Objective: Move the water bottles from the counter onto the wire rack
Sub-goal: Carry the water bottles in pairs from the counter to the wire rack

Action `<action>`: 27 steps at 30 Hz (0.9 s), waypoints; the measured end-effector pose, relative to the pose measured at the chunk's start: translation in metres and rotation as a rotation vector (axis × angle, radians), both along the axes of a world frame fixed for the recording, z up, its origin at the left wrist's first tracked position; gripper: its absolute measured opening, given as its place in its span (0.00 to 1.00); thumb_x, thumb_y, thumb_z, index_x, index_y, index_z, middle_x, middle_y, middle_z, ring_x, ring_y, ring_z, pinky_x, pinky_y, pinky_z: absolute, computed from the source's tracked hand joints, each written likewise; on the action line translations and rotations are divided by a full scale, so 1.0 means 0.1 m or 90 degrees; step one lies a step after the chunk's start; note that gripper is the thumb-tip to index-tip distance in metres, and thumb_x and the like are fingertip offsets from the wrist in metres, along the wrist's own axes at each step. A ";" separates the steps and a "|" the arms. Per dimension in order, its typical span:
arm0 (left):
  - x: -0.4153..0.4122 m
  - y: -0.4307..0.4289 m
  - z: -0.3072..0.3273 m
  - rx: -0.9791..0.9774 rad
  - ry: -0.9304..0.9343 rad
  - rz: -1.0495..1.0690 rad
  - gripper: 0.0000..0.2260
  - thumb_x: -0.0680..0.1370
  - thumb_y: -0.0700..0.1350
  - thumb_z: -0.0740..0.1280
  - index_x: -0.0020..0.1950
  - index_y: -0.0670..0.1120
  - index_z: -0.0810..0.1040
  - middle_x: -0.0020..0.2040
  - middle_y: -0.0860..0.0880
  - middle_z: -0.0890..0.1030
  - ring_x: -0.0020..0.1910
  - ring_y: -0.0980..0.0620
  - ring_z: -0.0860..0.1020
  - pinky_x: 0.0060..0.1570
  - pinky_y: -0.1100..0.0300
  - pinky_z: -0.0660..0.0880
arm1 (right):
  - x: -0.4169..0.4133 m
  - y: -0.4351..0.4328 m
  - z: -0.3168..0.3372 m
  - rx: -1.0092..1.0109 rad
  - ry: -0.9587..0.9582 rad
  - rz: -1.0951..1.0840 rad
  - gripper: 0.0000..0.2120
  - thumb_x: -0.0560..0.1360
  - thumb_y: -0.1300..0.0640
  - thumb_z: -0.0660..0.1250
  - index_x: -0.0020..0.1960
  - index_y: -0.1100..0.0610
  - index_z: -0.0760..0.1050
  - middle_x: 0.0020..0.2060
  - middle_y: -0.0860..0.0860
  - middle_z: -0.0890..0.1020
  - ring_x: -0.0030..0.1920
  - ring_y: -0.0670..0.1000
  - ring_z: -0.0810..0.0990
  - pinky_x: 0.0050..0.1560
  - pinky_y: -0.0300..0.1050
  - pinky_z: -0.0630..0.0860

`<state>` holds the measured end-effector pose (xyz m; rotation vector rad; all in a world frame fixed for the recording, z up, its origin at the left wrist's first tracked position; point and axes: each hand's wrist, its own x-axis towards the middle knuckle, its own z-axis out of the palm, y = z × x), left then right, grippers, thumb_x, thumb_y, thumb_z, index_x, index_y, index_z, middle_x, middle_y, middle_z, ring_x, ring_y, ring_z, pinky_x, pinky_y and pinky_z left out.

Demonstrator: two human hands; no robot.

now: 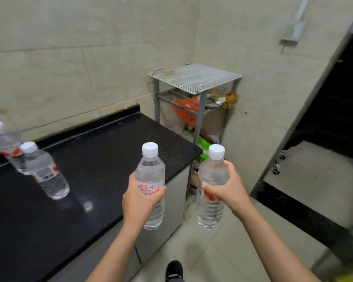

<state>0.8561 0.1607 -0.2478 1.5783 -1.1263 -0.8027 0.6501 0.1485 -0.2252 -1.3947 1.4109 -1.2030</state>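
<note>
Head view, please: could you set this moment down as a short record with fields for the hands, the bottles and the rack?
left hand: grips left bottle upright, round its label
right hand: grips right bottle upright, at mid-body
counter: near bottle and far bottle stand on it, both capped
wire rack: in the corner past the counter's end; no bottle on its top shelf yet
lower shelves: bags and clutter, hard to identify

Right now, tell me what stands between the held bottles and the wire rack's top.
Nothing visible does. The left hand holds the left bottle, the right hand the right bottle, short of the wire rack; the counter lies to the left.
</note>
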 end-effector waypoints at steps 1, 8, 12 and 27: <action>-0.09 -0.18 0.00 -0.003 0.000 -0.008 0.27 0.64 0.45 0.76 0.61 0.50 0.70 0.46 0.52 0.78 0.48 0.48 0.77 0.50 0.57 0.72 | -0.10 -0.15 0.04 -0.005 0.003 -0.008 0.32 0.55 0.60 0.75 0.56 0.49 0.66 0.50 0.49 0.77 0.49 0.47 0.78 0.52 0.41 0.73; -0.78 -1.49 0.05 0.004 0.009 -0.062 0.27 0.64 0.48 0.76 0.59 0.51 0.70 0.48 0.50 0.79 0.52 0.42 0.78 0.48 0.54 0.72 | -0.81 -1.14 0.26 -0.015 0.040 -0.086 0.30 0.63 0.71 0.74 0.56 0.49 0.65 0.47 0.45 0.77 0.46 0.40 0.76 0.43 0.31 0.74; -1.24 -2.10 0.14 -0.008 0.011 -0.122 0.26 0.64 0.48 0.75 0.59 0.50 0.70 0.47 0.51 0.77 0.52 0.42 0.78 0.48 0.54 0.72 | -1.24 -1.45 0.27 -0.002 0.030 -0.160 0.31 0.64 0.70 0.74 0.57 0.49 0.65 0.48 0.44 0.77 0.47 0.40 0.76 0.46 0.32 0.74; -2.93 -3.59 0.26 -0.059 -0.007 -0.169 0.27 0.62 0.48 0.77 0.54 0.58 0.66 0.47 0.56 0.76 0.48 0.51 0.75 0.49 0.58 0.71 | -3.00 -2.98 0.29 0.010 0.055 -0.116 0.34 0.61 0.63 0.77 0.60 0.48 0.64 0.49 0.43 0.76 0.47 0.38 0.76 0.41 0.30 0.73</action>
